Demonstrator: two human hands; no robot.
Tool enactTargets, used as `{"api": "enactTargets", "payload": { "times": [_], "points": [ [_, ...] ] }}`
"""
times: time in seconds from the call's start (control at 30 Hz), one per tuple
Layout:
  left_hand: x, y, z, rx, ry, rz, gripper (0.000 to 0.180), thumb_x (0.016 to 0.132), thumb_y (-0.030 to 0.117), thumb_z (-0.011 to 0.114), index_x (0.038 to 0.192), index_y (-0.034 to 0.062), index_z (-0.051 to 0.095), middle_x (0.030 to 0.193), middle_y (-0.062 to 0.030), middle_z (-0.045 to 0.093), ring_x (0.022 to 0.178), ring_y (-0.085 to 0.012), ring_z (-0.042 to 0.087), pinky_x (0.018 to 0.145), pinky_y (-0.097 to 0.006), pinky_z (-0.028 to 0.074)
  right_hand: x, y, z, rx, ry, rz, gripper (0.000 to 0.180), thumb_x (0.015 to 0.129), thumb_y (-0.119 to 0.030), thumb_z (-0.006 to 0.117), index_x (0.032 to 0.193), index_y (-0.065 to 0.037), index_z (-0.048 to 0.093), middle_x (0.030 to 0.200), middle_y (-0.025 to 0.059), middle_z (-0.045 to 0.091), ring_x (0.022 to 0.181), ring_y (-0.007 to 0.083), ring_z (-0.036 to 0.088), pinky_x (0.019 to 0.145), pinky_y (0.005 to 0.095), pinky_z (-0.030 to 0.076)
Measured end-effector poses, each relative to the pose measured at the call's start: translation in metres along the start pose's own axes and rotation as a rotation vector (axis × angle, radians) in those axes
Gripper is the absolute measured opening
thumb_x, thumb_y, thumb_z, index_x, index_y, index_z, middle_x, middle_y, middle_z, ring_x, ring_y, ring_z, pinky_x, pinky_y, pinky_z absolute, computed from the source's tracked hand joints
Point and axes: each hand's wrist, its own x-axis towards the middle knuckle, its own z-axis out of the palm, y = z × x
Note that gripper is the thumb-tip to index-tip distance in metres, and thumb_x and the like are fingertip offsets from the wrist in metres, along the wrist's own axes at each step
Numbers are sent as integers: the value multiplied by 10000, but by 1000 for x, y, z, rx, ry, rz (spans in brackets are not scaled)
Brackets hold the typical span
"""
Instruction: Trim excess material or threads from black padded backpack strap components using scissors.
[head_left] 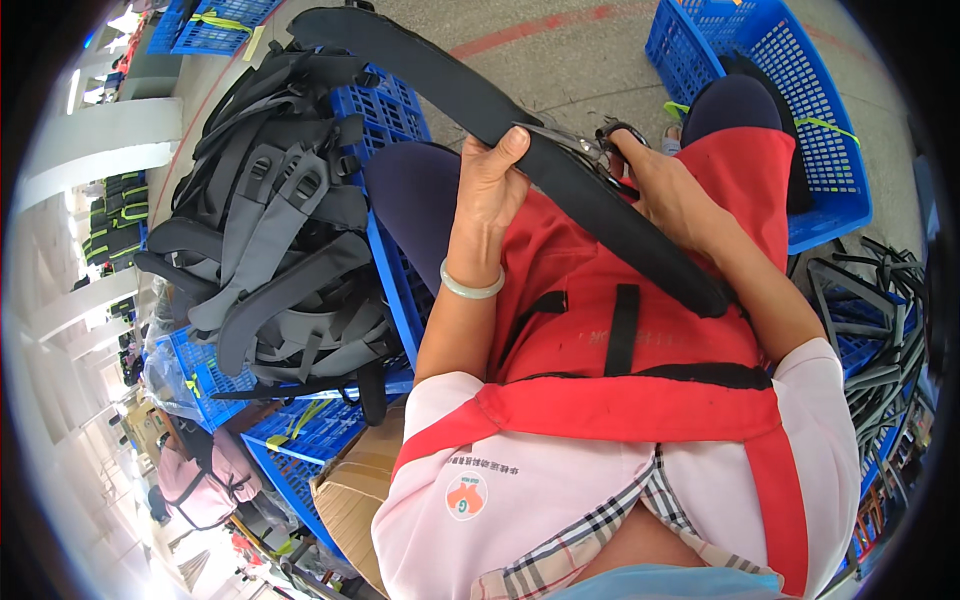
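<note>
The black padded strap (560, 170) is held over the lap, running from eleven to four o'clock, pinched in the left hand (490, 185). Small scissors (590, 150) are gripped by the right hand (670, 190); blades are best kept flat against the strap edge.

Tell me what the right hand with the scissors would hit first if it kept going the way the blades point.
The right hand aims its scissors leftward along the black padded strap. They would probably meet the left hand thumb gripping that strap first, though depth is unclear.

head: worn on head | looks steeply down, close over lap and hands | fisheye, edges bend
</note>
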Motion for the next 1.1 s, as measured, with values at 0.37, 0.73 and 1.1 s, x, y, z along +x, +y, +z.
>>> {"api": "enactTargets", "payload": {
  "times": [0.37,0.73,1.1],
  "points": [
    [2,1,2,-142,80,-81,244,855,115,699,1075,51,615,1007,-73,653,914,-220,630,865,-372,516,2,14,14,54,32,160,354,812,-245,685,1050,-62,499,749,229,598,752,439,603,640,463,458],
    [-1,-5,6,-44,52,-21,107,847,62,698,937,52,640,901,-52,657,839,-187,642,799,-333,533,8,5,8,19,-12,63,520,769,-186,707,1158,-35,398,982,235,605,904,449,586,734,486,453],
    [1,-3,4,-70,-11,-43,202,844,81,704,1025,41,625,967,-70,659,894,-202,639,833,-342,524,5,15,14,94,35,103,357,823,-176,680,1095,-23,509,772,199,613,736,408,611,637,450,457]
  ]
}}
